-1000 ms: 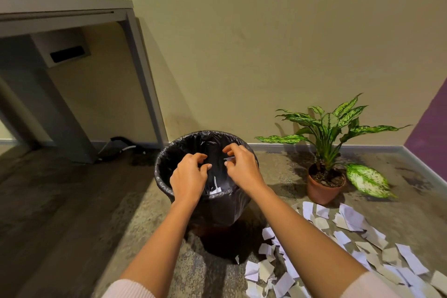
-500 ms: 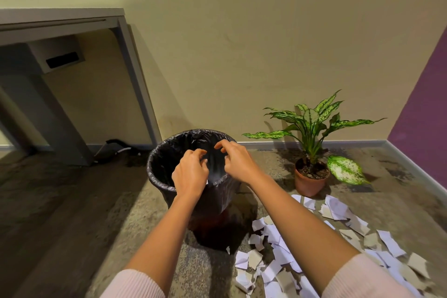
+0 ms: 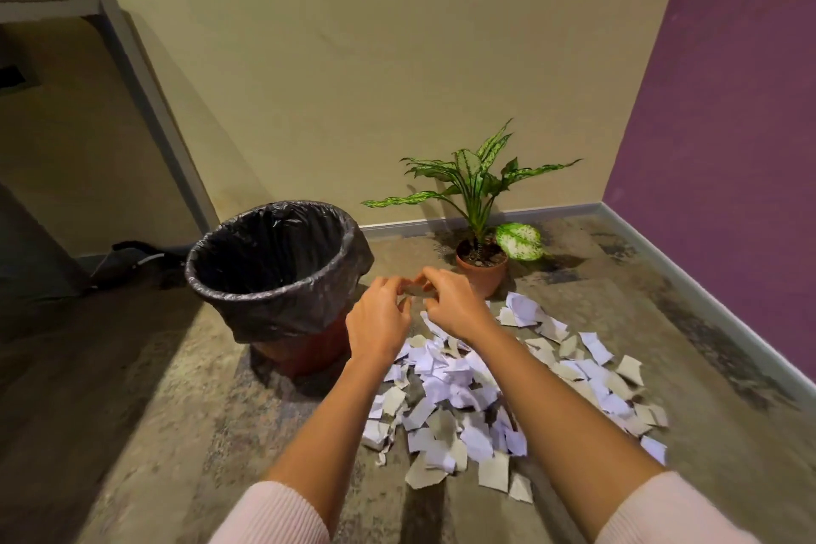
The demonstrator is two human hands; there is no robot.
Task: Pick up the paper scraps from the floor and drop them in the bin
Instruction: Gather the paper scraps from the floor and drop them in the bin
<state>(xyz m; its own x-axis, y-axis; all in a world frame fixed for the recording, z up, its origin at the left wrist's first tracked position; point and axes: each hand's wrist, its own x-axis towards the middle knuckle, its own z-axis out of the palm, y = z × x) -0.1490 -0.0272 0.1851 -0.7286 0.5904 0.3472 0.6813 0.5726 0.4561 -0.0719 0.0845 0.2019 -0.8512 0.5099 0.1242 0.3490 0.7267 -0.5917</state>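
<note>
Just right of the black-lined bin [image 3: 229, 294], above the paper scraps [image 3: 455, 389]: left hand [image 3: 379, 322] and right hand [image 3: 455, 305] knuckles up, fingers curled, tips almost meeting, impossible to tell whether pinching a scrap; beneath, white and grey scraps heaped on the mottled floor [image 3: 176, 411], potted plant [image 3: 481, 208] behind.

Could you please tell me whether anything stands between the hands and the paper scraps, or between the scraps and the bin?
Nothing visible does. The left hand and right hand hover above the paper scraps, and the bin stands open just left of them. The potted plant sits behind, off both paths.
</note>
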